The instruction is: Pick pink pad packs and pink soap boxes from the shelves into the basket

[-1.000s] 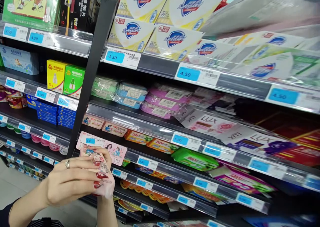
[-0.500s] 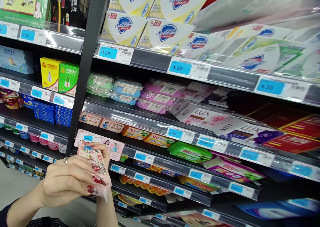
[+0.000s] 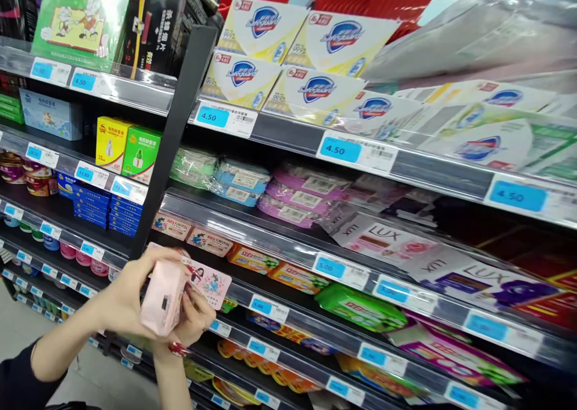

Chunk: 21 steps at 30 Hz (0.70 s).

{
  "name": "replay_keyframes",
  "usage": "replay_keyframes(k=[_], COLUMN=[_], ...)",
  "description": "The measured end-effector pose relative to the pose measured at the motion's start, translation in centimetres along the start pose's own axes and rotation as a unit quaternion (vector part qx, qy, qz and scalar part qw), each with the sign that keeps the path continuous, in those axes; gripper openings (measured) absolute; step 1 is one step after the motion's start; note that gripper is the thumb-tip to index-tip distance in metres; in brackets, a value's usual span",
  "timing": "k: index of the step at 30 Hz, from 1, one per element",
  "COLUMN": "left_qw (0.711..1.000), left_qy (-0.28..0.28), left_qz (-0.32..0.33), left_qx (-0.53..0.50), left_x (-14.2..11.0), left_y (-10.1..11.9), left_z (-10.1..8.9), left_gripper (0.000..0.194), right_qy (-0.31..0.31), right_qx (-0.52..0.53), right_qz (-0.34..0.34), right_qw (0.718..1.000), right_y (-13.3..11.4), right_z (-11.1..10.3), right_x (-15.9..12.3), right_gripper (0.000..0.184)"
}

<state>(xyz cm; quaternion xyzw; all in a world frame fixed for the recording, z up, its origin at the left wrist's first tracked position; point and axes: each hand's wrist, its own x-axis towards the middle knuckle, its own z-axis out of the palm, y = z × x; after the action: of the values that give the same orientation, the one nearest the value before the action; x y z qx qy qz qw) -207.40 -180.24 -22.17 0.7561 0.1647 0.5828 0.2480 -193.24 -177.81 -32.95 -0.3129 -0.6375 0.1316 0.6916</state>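
Observation:
Both my hands hold a pink soap pack (image 3: 163,299) in front of the shelves. My left hand (image 3: 121,299) reaches in from the lower left and wraps round its left side, thumb and fingers closed on it. Against the right side of the pack, the fingers of my right hand (image 3: 198,315) are bent and pressed to it. A plain pink face with a small dark mark points towards me. Just behind the hands, a pink display card (image 3: 215,285) with flowers hangs on the shelf edge. Similar pink soap packs (image 3: 210,240) lie on the shelf behind it.
Safeguard soap boxes (image 3: 315,91) are stacked on the upper right shelf, with LUX soap boxes (image 3: 374,235) below. A black shelf post (image 3: 180,115) stands left of them. Mosquito-repellent boxes (image 3: 112,145) fill shelves at the left. Grey floor (image 3: 108,380) shows at lower left.
The soap pack has been turned from its printed flowered face to a plainer pink face. My left hand has shifted its hold, and my right hand has come round the right side. The view has tilted up.

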Motion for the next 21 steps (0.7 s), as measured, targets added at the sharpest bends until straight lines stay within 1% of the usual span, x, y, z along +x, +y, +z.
replay_keyframes(k=[1,2,3,4,5,6,8,10,12,13,14,15,16,17,19,21], left_qw=[0.999,0.996,0.991,0.985,0.977,0.966,0.937,0.903,0.877,0.868,0.866,0.872,0.886,0.907,0.953,0.981], left_qy=[-0.045,-0.089,-0.13,-0.168,-0.207,-0.252,-0.345,-0.426,-0.473,-0.484,-0.483,-0.47,-0.443,-0.404,-0.293,-0.187], left_qz=[0.002,0.011,0.018,0.029,0.038,0.04,0.032,0.031,0.064,0.089,0.11,0.119,0.116,0.105,0.071,0.051], left_qx=[0.01,0.011,0.004,-0.007,-0.019,-0.028,-0.038,-0.043,-0.051,-0.058,-0.065,-0.069,-0.068,-0.06,-0.026,0.02], left_x=[1.0,2.1,3.2,4.3,5.4,6.3,8.0,9.1,9.8,9.9,9.7,9.4,8.9,8.2,6.5,4.7], left_y=[-0.1,-0.1,-0.1,-0.2,-0.3,-0.4,-0.5,-0.4,0.0,0.3,0.8,1.2,1.7,2.2,3.1,3.7], left_z=[-1.0,-2.1,-3.3,-4.3,-5.1,-5.7,-6.1,-5.6,-5.0,-4.7,-4.5,-4.3,-4.2,-4.2,-3.9,-3.5], left_gripper=[0.081,0.073,0.069,0.069,0.071,0.075,0.081,0.079,0.074,0.073,0.073,0.075,0.077,0.077,0.07,0.056], right_qy=[0.027,0.031,0.007,-0.04,-0.08,-0.107,-0.143,-0.161,-0.173,-0.172,-0.163,-0.151,-0.138,-0.125,-0.107,-0.102], right_qx=[-0.029,-0.045,-0.045,-0.029,-0.005,0.019,0.061,0.098,0.14,0.155,0.162,0.163,0.158,0.149,0.12,0.082], right_qz=[-0.03,-0.038,-0.024,0.009,0.045,0.076,0.115,0.137,0.143,0.139,0.133,0.126,0.12,0.114,0.099,0.068], right_qw=[0.999,0.998,0.999,0.999,0.996,0.991,0.981,0.972,0.964,0.963,0.964,0.967,0.97,0.974,0.982,0.989], right_y=[-0.7,-1.4,-2.0,-2.5,-2.8,-2.9,-2.7,-2.3,-2.2,-2.4,-2.6,-2.9,-3.2,-3.5,-3.9,-3.9], right_z=[-0.1,-0.3,-0.5,-0.9,-1.2,-1.6,-2.2,-2.5,-2.4,-2.3,-2.2,-2.1,-2.1,-2.2,-2.7,-3.3], right_x=[0.1,0.4,0.8,1.2,1.7,2.2,3.1,3.6,3.8,3.8,3.9,3.9,4.0,4.1,4.6,5.1], right_gripper=[0.053,0.064,0.072,0.076,0.076,0.074,0.071,0.065,0.056,0.052,0.049,0.046,0.043,0.042,0.04,0.037])
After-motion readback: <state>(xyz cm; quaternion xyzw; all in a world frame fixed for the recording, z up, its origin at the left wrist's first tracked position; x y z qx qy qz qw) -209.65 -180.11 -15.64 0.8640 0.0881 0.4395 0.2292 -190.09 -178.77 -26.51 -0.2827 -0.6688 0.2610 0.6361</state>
